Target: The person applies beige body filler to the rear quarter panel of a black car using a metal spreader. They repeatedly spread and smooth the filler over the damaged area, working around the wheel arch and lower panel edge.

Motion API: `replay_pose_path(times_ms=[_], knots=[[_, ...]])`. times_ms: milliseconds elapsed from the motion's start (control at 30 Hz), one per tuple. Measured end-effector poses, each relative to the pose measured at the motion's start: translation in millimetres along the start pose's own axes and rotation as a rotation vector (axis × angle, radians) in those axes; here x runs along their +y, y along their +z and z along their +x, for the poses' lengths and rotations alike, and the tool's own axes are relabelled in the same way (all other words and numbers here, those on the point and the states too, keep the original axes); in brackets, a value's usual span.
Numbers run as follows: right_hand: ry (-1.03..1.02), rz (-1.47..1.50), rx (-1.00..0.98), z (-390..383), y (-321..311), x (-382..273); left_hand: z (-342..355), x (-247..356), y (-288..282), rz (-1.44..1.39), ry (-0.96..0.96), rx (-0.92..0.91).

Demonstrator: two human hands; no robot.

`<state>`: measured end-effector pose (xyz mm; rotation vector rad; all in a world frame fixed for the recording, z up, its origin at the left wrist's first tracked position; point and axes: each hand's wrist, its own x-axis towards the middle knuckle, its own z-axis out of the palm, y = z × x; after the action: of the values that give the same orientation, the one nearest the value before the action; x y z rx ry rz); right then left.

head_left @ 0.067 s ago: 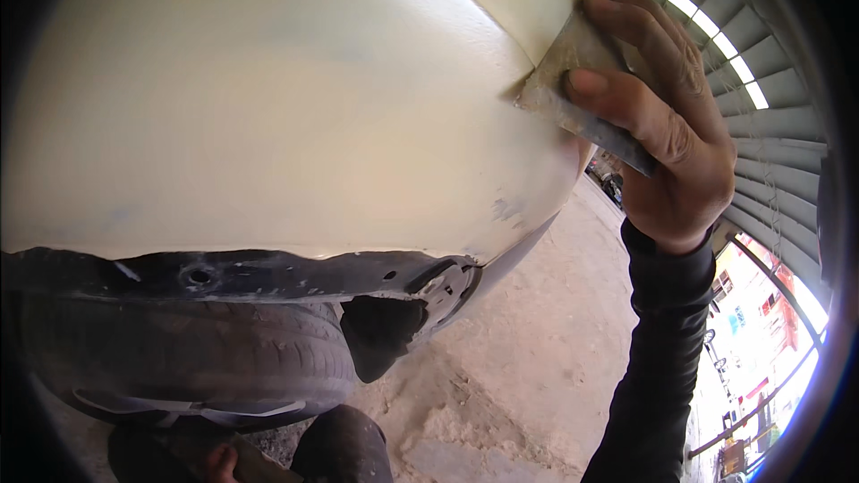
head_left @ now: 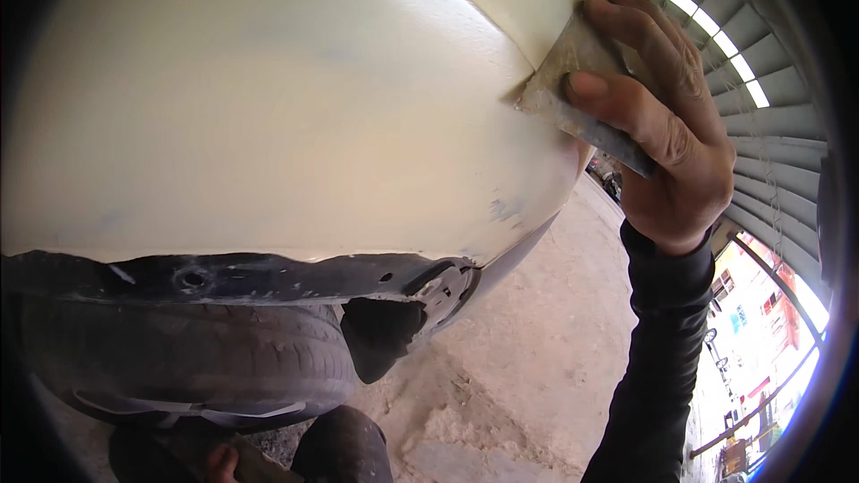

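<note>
At the upper right, my right hand (head_left: 671, 125) grips a flat, smeared filler spreader (head_left: 573, 63), thumb in front and fingers spread along its upper part. One corner of the spreader meets the pale cream car body panel (head_left: 268, 125) near a crease line. A dark-edged side of the spreader slants down toward my palm. Low in the view, only a little of my left hand (head_left: 222, 462) shows, its fingers curled by a dull brownish thing between my knees. What it holds is too dim to make out.
Beneath the panel runs a dark, scuffed lower edge (head_left: 224, 277), with a tyre (head_left: 197, 353) under it. Dusty concrete floor (head_left: 510, 331) lies to the right of the wheel. A ribbed metal roof (head_left: 769, 152) and a bright opening (head_left: 752, 349) are at far right.
The car panel and its lower edge have shifted very slightly left in the view. My right hand and the spreader look almost unchanged.
</note>
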<state>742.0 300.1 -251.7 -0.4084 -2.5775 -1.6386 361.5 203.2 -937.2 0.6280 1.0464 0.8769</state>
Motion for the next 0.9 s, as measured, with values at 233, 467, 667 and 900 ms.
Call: replay_pose_path(times_ms=[233,467,667,900], knots=[[-0.002,0.038,0.073,-32.2,12.7,4.4,-13.9,22.9,23.9,0.037,-0.003,0.045],[0.084,0.0,0.104,-64.7,22.8,-4.3,-10.7,21.1,28.2,0.076,0.009,0.007],[0.174,0.01,0.098,-86.4,27.1,-16.7,-10.7,16.3,26.0,0.727,0.472,-0.075],[0.31,0.019,0.142,-113.3,43.9,-37.8,-17.7,40.1,45.7,0.093,-0.137,-0.003]])
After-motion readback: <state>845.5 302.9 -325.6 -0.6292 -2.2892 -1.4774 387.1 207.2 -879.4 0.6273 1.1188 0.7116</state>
